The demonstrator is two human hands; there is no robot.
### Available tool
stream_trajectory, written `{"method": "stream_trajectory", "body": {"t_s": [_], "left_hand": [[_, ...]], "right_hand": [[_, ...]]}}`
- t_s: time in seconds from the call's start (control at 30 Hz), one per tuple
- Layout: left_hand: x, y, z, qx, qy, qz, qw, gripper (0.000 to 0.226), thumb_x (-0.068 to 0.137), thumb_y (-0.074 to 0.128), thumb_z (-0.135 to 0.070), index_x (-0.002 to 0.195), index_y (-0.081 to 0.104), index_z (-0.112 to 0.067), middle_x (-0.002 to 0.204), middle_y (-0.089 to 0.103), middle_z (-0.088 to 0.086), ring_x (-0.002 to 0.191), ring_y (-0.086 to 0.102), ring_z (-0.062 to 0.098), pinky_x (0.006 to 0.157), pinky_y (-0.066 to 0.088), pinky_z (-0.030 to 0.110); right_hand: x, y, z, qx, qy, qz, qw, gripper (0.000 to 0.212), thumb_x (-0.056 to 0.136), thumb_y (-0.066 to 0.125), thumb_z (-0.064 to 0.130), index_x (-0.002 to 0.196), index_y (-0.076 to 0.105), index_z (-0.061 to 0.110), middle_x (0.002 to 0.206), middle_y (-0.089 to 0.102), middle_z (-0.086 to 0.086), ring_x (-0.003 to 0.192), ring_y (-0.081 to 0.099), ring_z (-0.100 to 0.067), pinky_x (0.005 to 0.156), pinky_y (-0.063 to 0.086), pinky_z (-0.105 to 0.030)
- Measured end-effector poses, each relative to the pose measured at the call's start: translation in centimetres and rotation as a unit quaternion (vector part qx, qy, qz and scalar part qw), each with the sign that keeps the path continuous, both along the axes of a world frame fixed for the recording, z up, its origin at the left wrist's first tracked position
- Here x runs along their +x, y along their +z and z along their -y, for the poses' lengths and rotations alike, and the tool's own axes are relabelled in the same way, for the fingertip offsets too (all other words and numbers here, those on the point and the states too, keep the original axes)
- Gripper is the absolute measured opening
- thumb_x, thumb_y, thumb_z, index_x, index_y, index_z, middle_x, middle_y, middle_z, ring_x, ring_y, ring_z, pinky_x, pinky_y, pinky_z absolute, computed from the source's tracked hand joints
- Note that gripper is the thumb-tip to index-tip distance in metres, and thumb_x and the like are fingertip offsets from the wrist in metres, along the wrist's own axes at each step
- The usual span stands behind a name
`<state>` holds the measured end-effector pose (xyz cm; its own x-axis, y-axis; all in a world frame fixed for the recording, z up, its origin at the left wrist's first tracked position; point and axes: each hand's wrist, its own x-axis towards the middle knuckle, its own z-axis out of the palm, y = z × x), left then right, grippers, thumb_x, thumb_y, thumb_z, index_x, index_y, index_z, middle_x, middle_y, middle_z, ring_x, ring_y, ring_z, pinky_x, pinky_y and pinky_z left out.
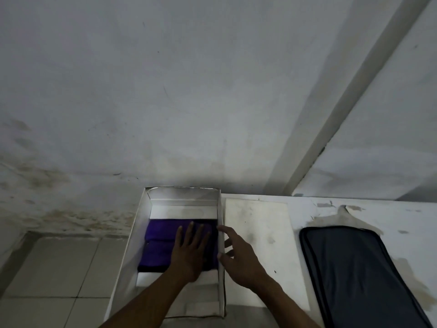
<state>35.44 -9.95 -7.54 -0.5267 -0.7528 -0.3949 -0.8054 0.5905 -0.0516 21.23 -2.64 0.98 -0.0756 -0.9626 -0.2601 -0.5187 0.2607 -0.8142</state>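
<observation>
An open white cardboard box [132,242] stands at the left end of a white table. Inside it lies a folded purple cloth [158,249]. My left hand [189,254] presses flat on the cloth with straight, spread fingers. My right hand [238,254] is at the box's right wall, thumb on the wall's inner side and fingers spread on the outer side, touching it.
A flat white sheet or lid [260,233] lies on the table [390,214] right of the box. A dark zippered case [359,275] lies further right. A stained white wall rises behind; tiled floor [54,268] shows at the lower left.
</observation>
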Motion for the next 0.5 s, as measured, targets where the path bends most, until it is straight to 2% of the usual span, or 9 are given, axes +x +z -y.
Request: {"method": "stream_trajectory", "body": {"t_s": [0.07,0.13,0.2,0.23,0.27,0.3,0.37,0.5], "left_hand": [[-0.3,0.0,-0.1,0.004,0.015,-0.031,0.999,0.09,0.088,0.046,-0.058,0.151,-0.008,-0.023,0.158,-0.018,0.01,0.141,-0.026,0.035,0.101,-0.026,0.056],[-0.7,0.9,-0.4,0.018,0.039,-0.068,0.997,0.086,0.088,0.052,-0.052,0.151,0.003,-0.02,0.16,-0.008,0.011,0.144,-0.02,0.035,0.104,-0.021,0.054],[-0.8,2.2,-0.9,0.018,0.082,-0.148,0.985,0.071,0.09,0.055,-0.035,0.148,0.02,-0.015,0.16,0.011,0.012,0.148,0.001,0.034,0.116,-0.003,0.048],[-0.8,2.9,-1.4,0.011,0.107,-0.217,0.97,0.059,0.092,0.054,-0.025,0.144,0.03,-0.013,0.155,0.027,0.014,0.144,0.021,0.032,0.118,0.015,0.041],[-0.8,3.7,-2.0,0.002,0.134,-0.296,0.946,0.049,0.093,0.052,-0.017,0.139,0.039,-0.011,0.145,0.043,0.015,0.133,0.04,0.029,0.111,0.033,0.034],[-0.8,4.4,-2.4,-0.003,0.163,-0.364,0.917,0.041,0.093,0.051,-0.011,0.134,0.046,-0.008,0.134,0.054,0.014,0.12,0.052,0.025,0.1,0.044,0.03],[-1.0,6.0,-3.3,-0.035,0.198,-0.458,0.866,0.032,0.092,0.053,-0.004,0.123,0.056,-0.004,0.117,0.064,0.015,0.101,0.061,0.019,0.085,0.05,0.026],[-3.1,9.2,-5.7,-0.121,0.179,-0.568,0.794,0.019,0.088,0.057,0.003,0.104,0.065,-0.003,0.092,0.069,0.011,0.082,0.061,0.014,0.073,0.054,0.027]], "right_hand": [[-0.1,0.3,-0.4,-0.003,-0.004,0.0,1.0,0.058,0.09,0.059,0.013,0.141,0.036,0.03,0.128,0.054,0.001,0.11,0.055,-0.015,0.081,0.05,-0.015],[-0.5,0.9,-1.3,-0.013,-0.021,0.005,1.0,0.056,0.09,0.061,0.016,0.139,0.039,0.032,0.116,0.057,0.0,0.099,0.059,-0.014,0.07,0.05,-0.011],[-1.0,1.2,-2.1,-0.02,-0.044,0.008,0.999,0.054,0.089,0.063,0.019,0.137,0.041,0.033,0.108,0.058,0.001,0.091,0.06,-0.01,0.068,0.049,-0.011],[-1.3,1.4,-2.7,-0.02,-0.054,0.009,0.998,0.053,0.089,0.063,0.02,0.136,0.042,0.032,0.106,0.059,0.001,0.087,0.06,-0.009,0.067,0.047,-0.011],[-1.7,1.7,-3.3,-0.017,-0.064,0.01,0.998,0.051,0.089,0.063,0.021,0.135,0.042,0.032,0.106,0.059,0.0,0.082,0.059,-0.007,0.064,0.046,-0.01],[-2.1,1.8,-3.8,-0.012,-0.072,0.012,0.997,0.05,0.089,0.063,0.022,0.134,0.043,0.031,0.107,0.059,-0.001,0.079,0.059,-0.006,0.062,0.045,-0.01],[-3.0,1.9,-4.9,-0.003,-0.085,0.008,0.996,0.049,0.089,0.064,0.023,0.133,0.044,0.03,0.108,0.06,-0.003,0.076,0.059,-0.005,0.059,0.045,-0.01],[-5.3,2.3,-7.7,0.003,-0.115,0.012,0.993,0.042,0.087,0.065,0.022,0.127,0.051,0.027,0.106,0.06,-0.003,0.077,0.061,-0.006,0.052,0.046,-0.011]]}}
